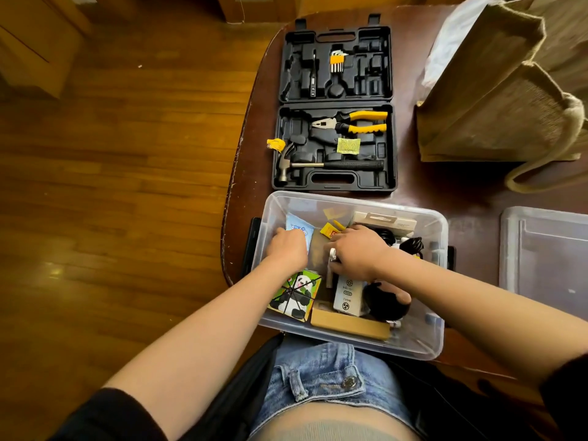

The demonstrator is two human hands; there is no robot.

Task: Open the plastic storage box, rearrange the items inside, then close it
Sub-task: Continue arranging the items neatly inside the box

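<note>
Rearranging: we are in the middle step, with both hands down inside the plastic storage box (pixel 350 198), which sits open at the near edge of the counter (pixel 254 128).
Lid: it lies off the box, on the counter to our right (pixel 547 249), so step 1 looks done and closing is not yet due.
Left hand: our left hand (pixel 288 249) rests on a light blue packet (pixel 300 229) at the box's far left; the fingers curl down over it, but we cannot tell whether they truly pinch it.
Right hand: our right hand (pixel 356 253) curls round a small white item (pixel 332 254) near the middle, next to black cables (pixel 412 245).
Other contents: a panda-print box (pixel 297 296), a white device (pixel 348 296), a black round item (pixel 385 302), a long wooden piece (pixel 350 326) and yellow packets (pixel 331 230).
Nearby: an open black tool case (pixel 334 106) with 1 hammer (pixel 318 165) and 1 pair of pliers (pixel 353 122), plus a brown woven bag (pixel 496 100).
Next move: we judge that it calls for lifting the 2 touched pieces without snagging the cables, and settling everything low enough for the lid to seat.
</note>
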